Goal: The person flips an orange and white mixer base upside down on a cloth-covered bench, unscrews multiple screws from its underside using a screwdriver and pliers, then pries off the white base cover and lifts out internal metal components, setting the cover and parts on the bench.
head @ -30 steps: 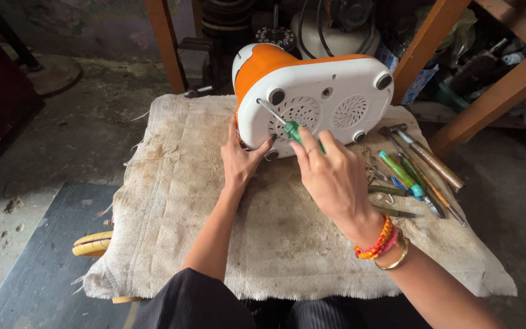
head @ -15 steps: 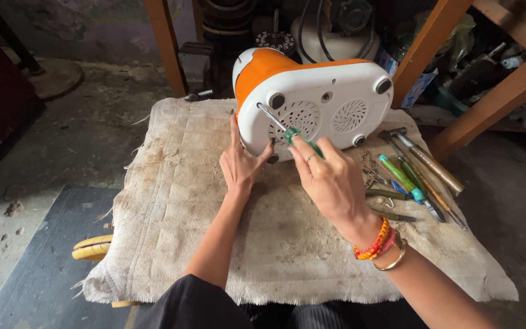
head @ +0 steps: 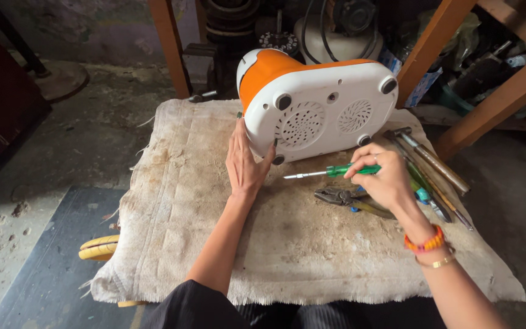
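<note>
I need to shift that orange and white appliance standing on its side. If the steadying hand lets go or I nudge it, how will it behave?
The appliance stands on edge, braced by the left hand, so it may well tip. Its hard plastic shell looks stiff and smooth, perhaps slippery. The cloth under it is soft and wrinkled, so a push would probably drag rather than slide.

Count: 1 orange-white appliance [head: 312, 103], tipped on side, base showing. Base: 2 round vent grilles [head: 302, 125], 4 dark feet [head: 283, 101] visible. 1 green-handled screwdriver [head: 330, 172]. 1 pair pliers [head: 348, 199]. Tool pile [head: 433, 167] at right: several long tools, exact number unclear. 1 cloth [head: 171, 201]. 2 hands: left [head: 246, 164], right [head: 385, 176]. 2 bangles [head: 427, 244] on right wrist.
</note>
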Demonstrator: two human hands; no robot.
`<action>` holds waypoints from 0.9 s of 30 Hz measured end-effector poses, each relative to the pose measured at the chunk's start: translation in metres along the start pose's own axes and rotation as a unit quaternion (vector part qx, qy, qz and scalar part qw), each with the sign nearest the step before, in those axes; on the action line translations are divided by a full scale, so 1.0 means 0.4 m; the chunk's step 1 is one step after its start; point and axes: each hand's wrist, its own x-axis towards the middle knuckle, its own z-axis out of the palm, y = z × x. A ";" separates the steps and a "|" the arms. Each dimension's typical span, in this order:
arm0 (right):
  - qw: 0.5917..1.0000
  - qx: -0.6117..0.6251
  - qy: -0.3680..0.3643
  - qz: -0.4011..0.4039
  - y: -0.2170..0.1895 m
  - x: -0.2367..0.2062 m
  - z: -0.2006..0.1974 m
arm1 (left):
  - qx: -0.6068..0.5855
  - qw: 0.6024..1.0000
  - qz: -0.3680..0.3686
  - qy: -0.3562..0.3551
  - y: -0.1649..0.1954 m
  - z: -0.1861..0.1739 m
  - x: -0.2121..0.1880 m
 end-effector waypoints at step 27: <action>0.877 -0.288 0.095 -0.374 -0.189 0.334 0.190 | -0.190 0.979 -0.029 -0.061 0.026 -0.052 0.018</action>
